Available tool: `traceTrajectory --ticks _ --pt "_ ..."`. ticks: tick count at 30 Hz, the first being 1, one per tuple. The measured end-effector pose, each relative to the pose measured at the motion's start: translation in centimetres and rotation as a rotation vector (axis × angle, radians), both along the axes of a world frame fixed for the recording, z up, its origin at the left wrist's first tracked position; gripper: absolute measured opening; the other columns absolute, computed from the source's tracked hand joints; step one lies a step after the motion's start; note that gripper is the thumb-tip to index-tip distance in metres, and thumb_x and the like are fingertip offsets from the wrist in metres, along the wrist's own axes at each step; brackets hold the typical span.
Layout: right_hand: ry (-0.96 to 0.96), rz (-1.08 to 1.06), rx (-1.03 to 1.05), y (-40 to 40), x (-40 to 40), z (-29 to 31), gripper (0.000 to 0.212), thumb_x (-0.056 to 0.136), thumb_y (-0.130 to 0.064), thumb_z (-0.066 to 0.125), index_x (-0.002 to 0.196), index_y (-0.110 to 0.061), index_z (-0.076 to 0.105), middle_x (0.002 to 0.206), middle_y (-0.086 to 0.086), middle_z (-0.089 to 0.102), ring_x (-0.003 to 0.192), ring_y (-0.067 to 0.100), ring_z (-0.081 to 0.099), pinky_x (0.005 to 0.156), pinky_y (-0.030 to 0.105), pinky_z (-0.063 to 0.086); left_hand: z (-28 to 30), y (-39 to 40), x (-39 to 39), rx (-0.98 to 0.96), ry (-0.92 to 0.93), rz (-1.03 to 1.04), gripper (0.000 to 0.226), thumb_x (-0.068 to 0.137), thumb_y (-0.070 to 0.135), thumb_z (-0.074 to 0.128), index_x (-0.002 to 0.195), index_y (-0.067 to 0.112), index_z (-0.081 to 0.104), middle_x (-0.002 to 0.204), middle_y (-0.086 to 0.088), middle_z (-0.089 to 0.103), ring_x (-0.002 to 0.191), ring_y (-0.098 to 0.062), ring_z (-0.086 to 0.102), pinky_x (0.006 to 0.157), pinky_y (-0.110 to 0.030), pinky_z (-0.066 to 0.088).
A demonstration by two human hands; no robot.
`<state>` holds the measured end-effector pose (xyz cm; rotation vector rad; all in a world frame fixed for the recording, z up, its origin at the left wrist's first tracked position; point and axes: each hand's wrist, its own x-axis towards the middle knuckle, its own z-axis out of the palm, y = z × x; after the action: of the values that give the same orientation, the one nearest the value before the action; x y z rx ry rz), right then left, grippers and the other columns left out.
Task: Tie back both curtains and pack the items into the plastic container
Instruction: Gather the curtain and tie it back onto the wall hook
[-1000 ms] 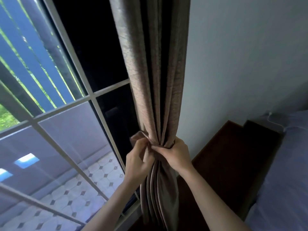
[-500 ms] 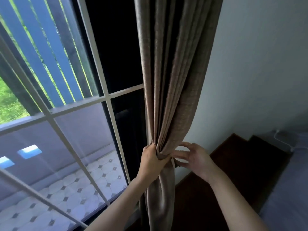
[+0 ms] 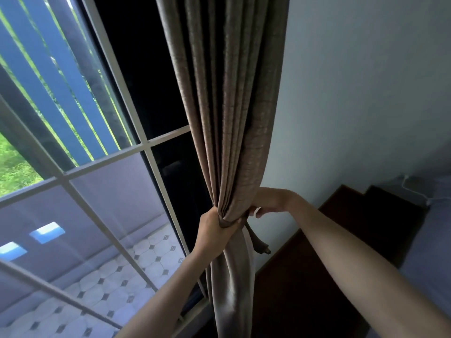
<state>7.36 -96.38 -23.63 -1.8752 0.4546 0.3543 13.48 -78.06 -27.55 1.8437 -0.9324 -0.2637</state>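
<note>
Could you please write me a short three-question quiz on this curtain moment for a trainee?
1. True or false: the left hand grips the gathered curtain.
2. Where is the right hand? A) on the window frame B) behind the curtain, at the gathered part C) on the bed
3. Fill in: the loose end of the tie-back hangs just ____ the gathered part.

Key
1. True: its fingers curl round the bunched fabric.
2. B: it reaches in from the wall side; its fingertips are hidden by the fabric.
3. Below: it dangles on the wall side, ending in a small dark tip.
</note>
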Motion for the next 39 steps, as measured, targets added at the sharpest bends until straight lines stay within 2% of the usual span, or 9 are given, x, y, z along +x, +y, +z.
traceTrajectory --ticks 8,12,16,19,25,30,32,35,39 --pt "-0.069 0.050 -0.095 0.5 -0.5 0.3 0.025 0.094 0.001 0.054 0.079 -0.018 0.058 0.067 0.001 0.050 0.059 0.010 0.045 0.085 0.041 0.055 -0.5 0.0 0.2 0.004 -0.044 -0.013 0.021 0.080 0.027 0.076 0.090 0.028 0.057 0.085 0.012 0.061 0.078 0.002 0.059 0.064 -0.006 0.046" --pt "-0.043 0.074 -0.115 0.7 -0.5 0.4 0.016 0.091 -0.003 0.061 0.085 -0.017 0.060 0.071 -0.001 0.054 0.062 0.011 0.051 0.078 0.035 0.059 -0.5 -0.1 0.2 -0.002 -0.075 -0.048 0.019 0.081 0.029 0.075 0.086 0.028 0.057 0.081 0.012 0.060 0.075 0.001 0.059 0.062 -0.009 0.045" --pt "-0.213 -0.037 -0.437 1.0 -0.4 0.4 0.015 0.093 -0.008 0.059 0.080 -0.017 0.057 0.080 -0.005 0.058 0.074 0.009 0.056 0.065 0.015 0.047 -1.0 0.1 0.7 0.014 -0.085 -0.015 0.021 0.080 0.032 0.076 0.089 0.025 0.059 0.087 0.009 0.064 0.080 -0.003 0.061 0.064 -0.011 0.046" --pt "-0.559 -0.229 -0.703 0.2 -0.4 0.7 0.005 0.090 -0.007 0.061 0.088 -0.003 0.063 0.087 0.006 0.065 0.079 0.021 0.061 0.070 0.032 0.051 -0.7 0.5 0.8 -0.006 -0.079 0.008 0.020 0.080 0.031 0.075 0.088 0.026 0.057 0.084 0.011 0.062 0.078 -0.001 0.060 0.062 -0.007 0.045" --pt "-0.562 -0.036 -1.027 -1.9 -2.8 1.1 0.030 0.084 -0.002 0.058 0.108 -0.020 0.059 0.091 -0.002 0.069 0.078 0.017 0.064 0.071 0.037 0.053 -0.8 0.7 0.5 0.002 -0.034 0.035 0.024 0.081 0.027 0.074 0.095 0.026 0.055 0.086 0.015 0.059 0.080 0.002 0.058 0.062 -0.006 0.045" --pt "-0.567 -0.102 -1.337 -3.7 -7.9 1.6 0.041 0.082 -0.007 0.067 0.120 -0.022 0.066 0.103 0.001 0.070 0.082 0.027 0.069 0.063 0.040 0.057 -0.8 0.8 0.8 -0.012 -0.010 0.017 0.025 0.080 0.026 0.074 0.095 0.029 0.054 0.089 0.016 0.060 0.082 0.004 0.058 0.064 -0.007 0.046" --pt "-0.427 -0.081 -1.324 -2.5 -9.4 0.5 0.054 0.088 -0.003 0.055 0.135 -0.029 0.056 0.109 0.003 0.067 0.090 0.027 0.067 0.068 0.042 0.056 -0.7 0.7 0.7 -0.010 -0.005 0.006 0.025 0.080 0.024 0.074 0.091 0.031 0.053 0.087 0.015 0.061 0.081 0.003 0.059 0.064 -0.007 0.046" --pt "-0.234 -0.064 -1.154 0.8 -10.7 -2.8 0.072 0.096 -0.005 0.041 0.149 -0.047 0.018 0.121 0.001 0.059 0.100 0.019 0.061 0.082 0.032 0.051 -0.7 0.6 0.6 -0.030 0.039 -0.010 0.033 0.080 0.021 0.074 0.093 0.039 0.051 0.092 0.013 0.064 0.084 0.003 0.061 0.064 -0.005 0.045" --pt "-0.262 -0.208 -0.480 3.8 -10.3 -5.3 0.085 0.094 -0.003 0.043 0.137 -0.070 0.014 0.136 -0.009 0.052 0.102 0.015 0.062 0.086 0.031 0.051 -0.8 0.5 0.5 -0.024 0.053 -0.009 0.037 0.079 0.022 0.075 0.094 0.043 0.049 0.097 0.011 0.064 0.089 -0.001 0.061 0.064 -0.009 0.047"
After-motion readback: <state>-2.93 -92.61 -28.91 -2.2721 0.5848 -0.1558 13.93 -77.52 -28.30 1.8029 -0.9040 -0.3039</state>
